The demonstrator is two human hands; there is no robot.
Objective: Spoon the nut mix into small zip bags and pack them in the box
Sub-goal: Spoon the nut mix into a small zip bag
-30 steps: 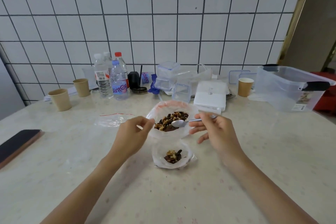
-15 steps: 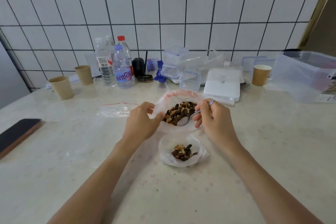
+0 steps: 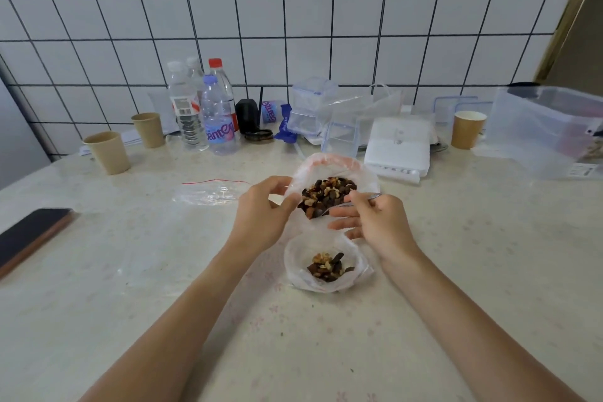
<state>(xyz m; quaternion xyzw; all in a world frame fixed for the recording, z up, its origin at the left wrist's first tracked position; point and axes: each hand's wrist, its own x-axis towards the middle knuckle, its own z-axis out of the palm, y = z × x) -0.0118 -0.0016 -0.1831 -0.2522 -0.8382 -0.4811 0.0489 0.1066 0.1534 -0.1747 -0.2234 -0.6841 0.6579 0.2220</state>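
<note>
**Item Count**

Bags holding nut mix: two, a large (image 3: 329,173) and a small (image 3: 326,266). Empty zip bag (image 3: 212,192): one. Paper cups: three (image 3: 109,152) (image 3: 148,129) (image 3: 467,129). Bottles: four (image 3: 218,114) (image 3: 182,111) (image 3: 225,91) (image 3: 195,70). Phone (image 3: 31,235): one. Large clear box (image 3: 548,130): one. Hands: two (image 3: 261,210) (image 3: 375,222).

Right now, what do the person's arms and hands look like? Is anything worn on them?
Both forearms are bare up to the frame's lower edge: no sleeves show. The left hand and the right hand wear no gloves. No watch, bracelet or ring is visible. The fingers are slender and uncovered.
</note>
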